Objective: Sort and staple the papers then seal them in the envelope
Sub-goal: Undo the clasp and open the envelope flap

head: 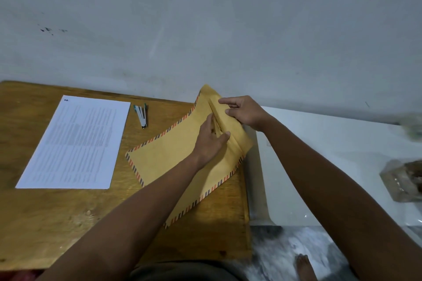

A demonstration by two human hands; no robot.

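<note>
Both hands are at the far end of the brown envelope, which lies slantwise on the right part of the wooden table, its striped border showing along the long edges. Left hand lies palm down on the envelope face, fingers nearly straight and close together, their tips reaching into the fold under the flap; the thumb stretches out to the right along that fold. Right hand holds the flap from the far side, with the fingers lightly curled over its top and the index finger pointing left along the paper. Whether the thumb is under the flap cannot be told. White printed papers lie flat on the left part of the table, well apart from the envelope. A small stapler rests between them, just beside the papers' far right corner.
</note>
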